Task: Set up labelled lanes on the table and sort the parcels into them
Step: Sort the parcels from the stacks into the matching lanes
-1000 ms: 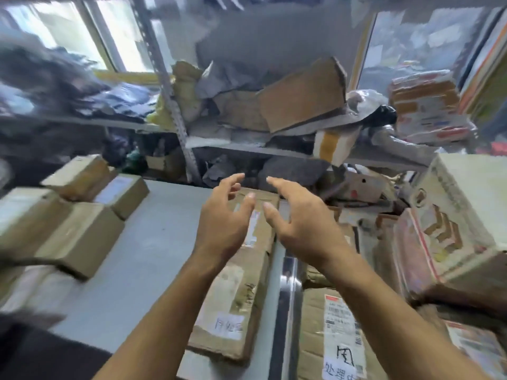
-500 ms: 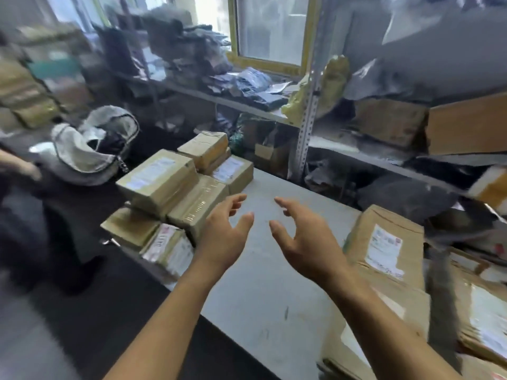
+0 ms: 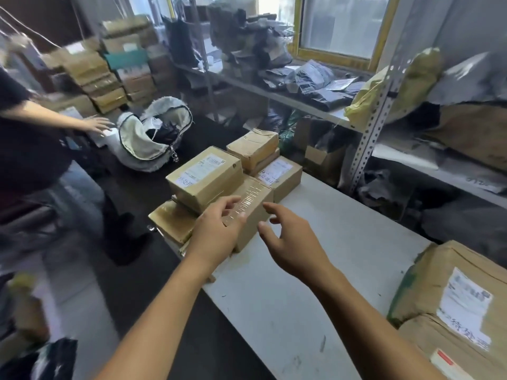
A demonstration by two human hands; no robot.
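A cluster of several brown cardboard parcels sits at the far left end of the grey table (image 3: 315,270). The largest, a labelled box (image 3: 205,179), rests on top of others. Beside it lies a tape-covered box (image 3: 253,207). My left hand (image 3: 216,231) hovers over the near corner of the tape-covered box, fingers loosely bent, holding nothing. My right hand (image 3: 290,239) is spread in the air just right of that box, above the table. Two more labelled parcels (image 3: 450,305) lie at the table's right end.
Another person (image 3: 33,138) stands at the left, reaching toward a white sack (image 3: 153,138) on the floor. Metal shelving (image 3: 367,149) with grey mailer bags and boxes runs behind the table. Stacked cartons (image 3: 109,75) stand at the far left.
The view has swung left from the right-hand parcels to the cluster at the table's left end. Both hands have moved forward to the tape-covered box.
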